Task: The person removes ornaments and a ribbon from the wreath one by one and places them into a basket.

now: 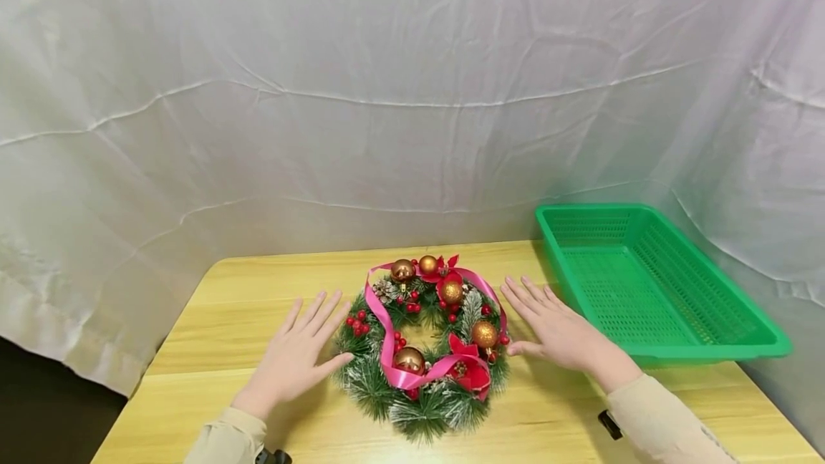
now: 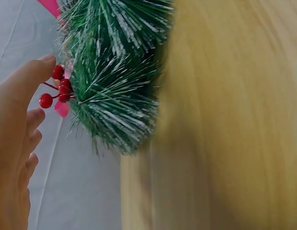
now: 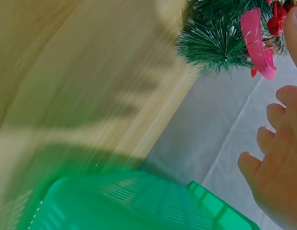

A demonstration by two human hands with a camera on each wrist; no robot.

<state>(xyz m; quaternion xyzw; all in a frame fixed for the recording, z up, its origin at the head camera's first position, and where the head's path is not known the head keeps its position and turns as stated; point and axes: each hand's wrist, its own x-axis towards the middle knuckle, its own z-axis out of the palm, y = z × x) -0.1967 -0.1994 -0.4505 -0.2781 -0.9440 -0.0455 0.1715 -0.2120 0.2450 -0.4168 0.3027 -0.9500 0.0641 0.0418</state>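
Note:
A green Christmas wreath (image 1: 425, 407) lies flat on the wooden table, its needles tipped with white. Gold ball ornaments (image 1: 485, 334), red berries (image 1: 359, 322) and red poinsettia flowers (image 1: 473, 372) decorate it, and a pink ribbon (image 1: 387, 331) loops loosely over its top. On its left side is my left hand (image 1: 293, 358), fingers straight and spread, thumb close to the needles. My right hand (image 1: 557, 331) is at the right side with fingers extended, its thumb near the berries there. Neither hand holds anything. In the left wrist view the wreath (image 2: 115, 81) stands beside the thumb.
A green plastic basket (image 1: 570, 274) with perforated walls stands at the table's right, close beyond my right hand. The light wooden table (image 1: 219, 321) has its back edge near a pale hanging cloth (image 1: 399, 156). A dark area (image 1: 51, 399) lies off the table's left side.

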